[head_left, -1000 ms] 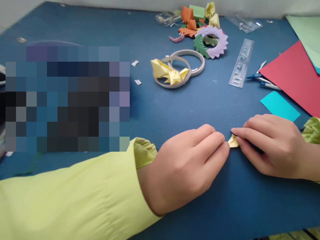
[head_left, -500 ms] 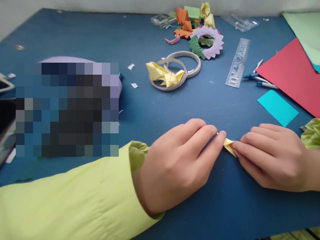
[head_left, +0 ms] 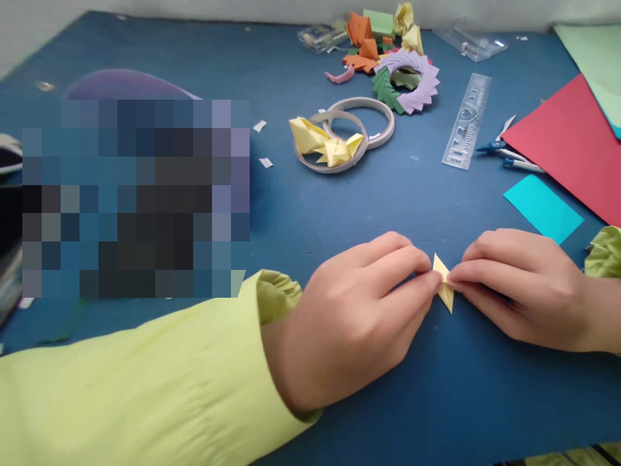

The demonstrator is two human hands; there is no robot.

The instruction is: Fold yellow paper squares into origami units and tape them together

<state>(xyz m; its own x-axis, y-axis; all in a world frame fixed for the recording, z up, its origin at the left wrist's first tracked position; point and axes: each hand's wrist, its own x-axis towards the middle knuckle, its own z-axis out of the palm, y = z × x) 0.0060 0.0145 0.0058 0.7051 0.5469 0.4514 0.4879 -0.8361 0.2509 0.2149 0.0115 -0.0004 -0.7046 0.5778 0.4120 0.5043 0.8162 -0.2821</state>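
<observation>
A small piece of folded yellow paper (head_left: 444, 294) is held between my two hands, just above the blue table. My left hand (head_left: 361, 317) pinches its left side between thumb and fingertips. From the right, my right hand (head_left: 528, 291) pinches the other side, its fingertips close to those of the left. Pointed ends of the paper stick out above and below the fingers; its middle is partly hidden by them. Farther back, more folded yellow paper pieces (head_left: 334, 150) lie in and against a roll of tape (head_left: 332, 169).
A second tape roll (head_left: 388, 133), a purple-and-green paper ring (head_left: 427, 84) and orange folded pieces (head_left: 359, 39) lie at the back. At right are a clear ruler (head_left: 468, 120), a compass (head_left: 492, 147), a turquoise paper rectangle (head_left: 543, 207) and red paper (head_left: 572, 139). A blurred-out area covers the left.
The folded yellow paper has turned to stand more upright, and more of it shows between the fingers. My right hand has moved slightly up; both hands now pinch it at mid-height.
</observation>
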